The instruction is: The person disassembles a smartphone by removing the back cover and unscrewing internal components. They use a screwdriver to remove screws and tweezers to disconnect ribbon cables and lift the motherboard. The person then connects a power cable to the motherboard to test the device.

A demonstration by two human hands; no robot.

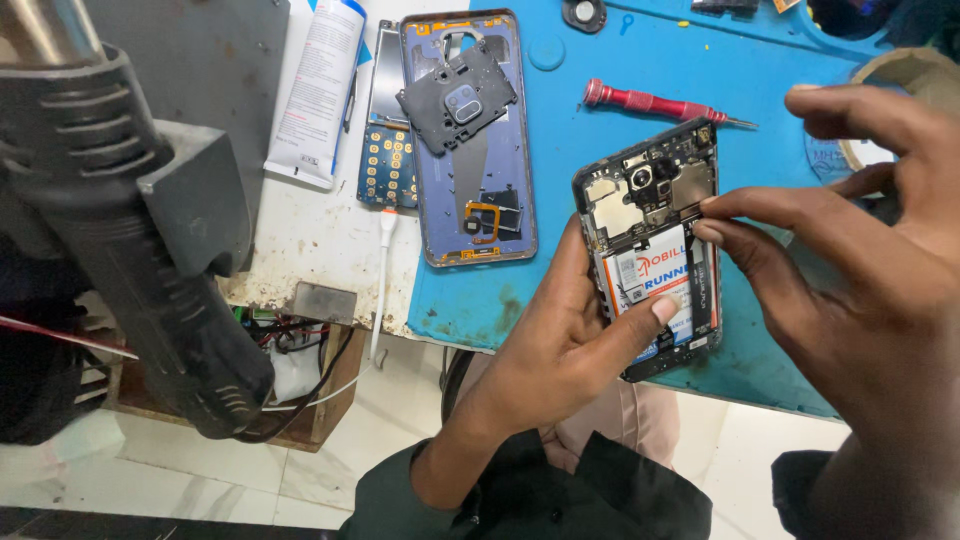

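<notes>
My left hand point(560, 345) holds an opened phone point(652, 245) with its back removed, thumb pressed on the white battery label. The circuit board and camera module show at the phone's upper end. My right hand point(850, 270) pinches at the phone's right edge beside the board with thumb and forefinger; whether something tiny sits between them is not visible. The phone hovers over a blue work mat point(640, 140).
On the mat lie a detached phone back cover point(470, 140) with a black camera plate on it, and a red screwdriver point(655, 103). A white tube point(320, 90) and a flat keypad board point(388, 160) lie left. A dark hot-air gun point(130, 230) looms at the near left.
</notes>
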